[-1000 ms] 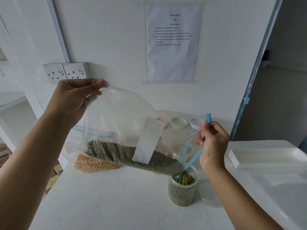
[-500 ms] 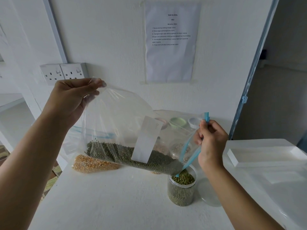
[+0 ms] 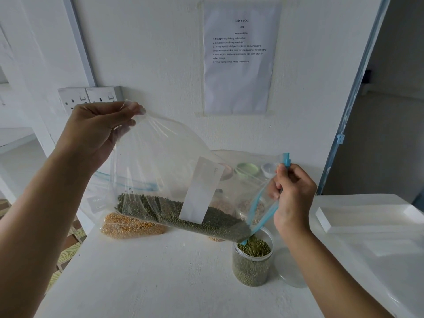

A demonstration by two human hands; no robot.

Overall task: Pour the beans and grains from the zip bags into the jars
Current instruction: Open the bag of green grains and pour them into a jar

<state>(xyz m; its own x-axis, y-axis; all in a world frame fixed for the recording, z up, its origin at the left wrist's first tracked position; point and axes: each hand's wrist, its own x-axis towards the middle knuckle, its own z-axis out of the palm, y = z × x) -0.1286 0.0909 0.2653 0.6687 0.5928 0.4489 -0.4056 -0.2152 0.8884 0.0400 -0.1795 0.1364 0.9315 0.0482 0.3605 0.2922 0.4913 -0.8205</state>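
Note:
A clear zip bag (image 3: 160, 171) with a white label and a blue zip strip hangs tilted over the table, holding green mung beans (image 3: 183, 216). My left hand (image 3: 98, 131) pinches its raised bottom corner. My right hand (image 3: 291, 198) grips the blue zip edge at the mouth. The mouth's lower corner dips into an open clear jar (image 3: 252, 265), which is filled with green beans almost to the rim. Beans slide down toward the jar.
A bag of yellow corn kernels (image 3: 130, 226) lies behind on the white table (image 3: 149, 283). More bags and jars with pastel lids (image 3: 247, 168) stand against the wall. A clear lid (image 3: 291, 271) lies right of the jar. A white tray (image 3: 367, 216) sits at right.
The beans in the bag have slid further toward the mouth and the level in the jar has risen. Both hands keep their hold, almost in place.

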